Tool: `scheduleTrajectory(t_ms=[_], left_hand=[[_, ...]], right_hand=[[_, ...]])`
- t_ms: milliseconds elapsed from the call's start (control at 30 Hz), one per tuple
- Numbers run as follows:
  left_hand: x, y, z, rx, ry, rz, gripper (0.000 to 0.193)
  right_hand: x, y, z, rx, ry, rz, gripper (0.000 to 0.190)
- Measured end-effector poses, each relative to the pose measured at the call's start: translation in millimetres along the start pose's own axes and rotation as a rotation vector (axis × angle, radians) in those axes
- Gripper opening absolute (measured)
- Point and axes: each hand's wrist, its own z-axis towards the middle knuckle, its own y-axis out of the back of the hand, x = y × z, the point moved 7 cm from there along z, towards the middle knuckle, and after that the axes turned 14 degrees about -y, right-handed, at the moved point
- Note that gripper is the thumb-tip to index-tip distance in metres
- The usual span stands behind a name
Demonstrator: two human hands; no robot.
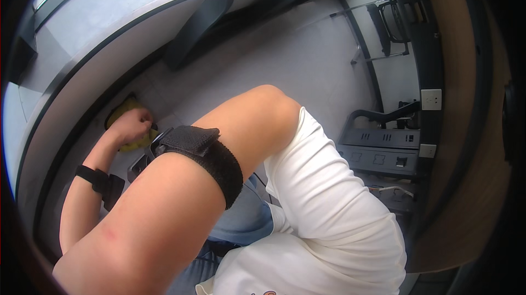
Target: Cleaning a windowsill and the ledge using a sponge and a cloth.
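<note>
At the left, my left hand [132, 124] is over a yellow-green item with a dark edge [130, 105], perhaps a cloth or soft pouch, low by the dark frame. Its fingers are curled, and whether they grip the item cannot be told. A black wristband [96, 180] circles that wrist. My bent right arm crosses close in front of the camera, its elbow [273, 100] in the middle and its white sleeve [324, 171] to the right. A black hook-and-loop strap [197, 145] with a dark device [137, 167] goes round that forearm. My right hand is out of view.
A dark metal leg [203, 19] slopes down from a beam above the grey floor [287, 44]. At right are a wooden panel [462, 130], a white wall socket [431, 99] and a dark slotted metal unit [378, 149] with loose cables. A black chair [388, 24] stands beyond.
</note>
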Motion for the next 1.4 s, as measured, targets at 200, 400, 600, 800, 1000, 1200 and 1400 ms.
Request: scheduleTrajectory(t_ms=[200,400,600,800,1000,1200,1400], left_hand=[[3,-3,2,-0.015,-0.027,-0.032,0.030],[-5,1,0,-0.007,0.003,-0.036,0.031],[4,-3,7,-0.028,-0.027,-0.053,0.032],[8,-3,5,-0.021,-0.006,-0.045,0.032],[-11,3,-8,0.031,0.148,-0.070,0.033],[11,-8,4,-0.100,-0.047,0.030,0.033],[17,-10,6,0.050,0.042,0.038,0.030]], right_hand=[[-6,5,-6,0.036,-0.012,-0.082,0.018],[-11,13,-13,0.063,-0.021,-0.141,0.018],[-28,4,-18,0.102,-0.051,-0.226,0.017],[-34,7,-20,0.133,-0.053,-0.281,0.018],[-25,14,-26,0.148,-0.019,-0.279,0.018],[-70,4,-26,0.102,-0.017,-0.362,0.014],[-139,18,-130,0.235,-0.286,-0.420,0.019]])
